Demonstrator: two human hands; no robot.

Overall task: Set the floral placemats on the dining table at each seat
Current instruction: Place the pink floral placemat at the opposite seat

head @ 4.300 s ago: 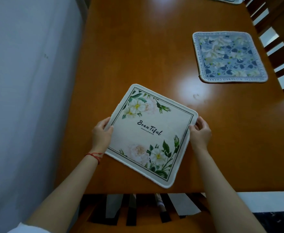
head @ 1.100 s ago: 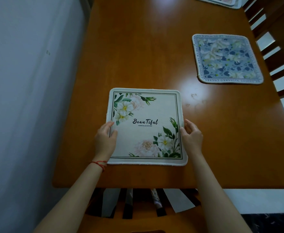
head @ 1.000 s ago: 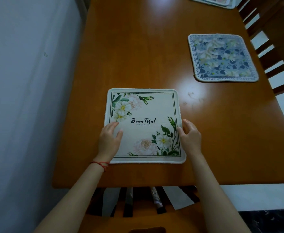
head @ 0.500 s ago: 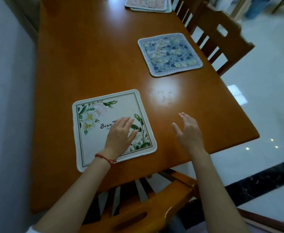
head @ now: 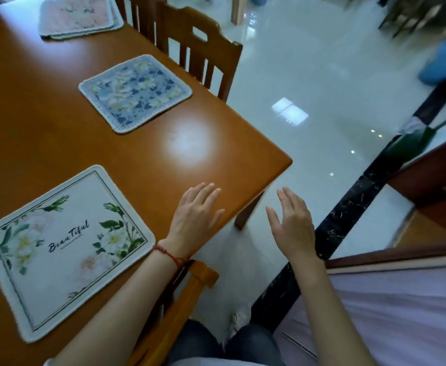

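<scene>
A white floral placemat (head: 66, 249) printed "Beautiful" lies flat at the near end of the orange wooden table (head: 45, 133). A blue floral placemat (head: 135, 92) lies further up by the right edge. A small stack of pink placemats (head: 78, 15) sits at the far end. My left hand (head: 195, 217), with a red string at the wrist, hovers open over the table's near right corner, off the white mat. My right hand (head: 292, 224) is open in the air beyond the table edge, over the floor. Neither hand holds anything.
A wooden chair (head: 203, 54) stands at the table's right side by the blue mat, and another chair's back (head: 179, 299) is just below my left arm. Glossy white floor (head: 309, 83) spreads to the right. A dark wooden cabinet (head: 433, 180) stands at the right.
Both hands have let go of the white placemat and moved right, off it. The view has swung to the right, so the mat now lies at the lower left.
</scene>
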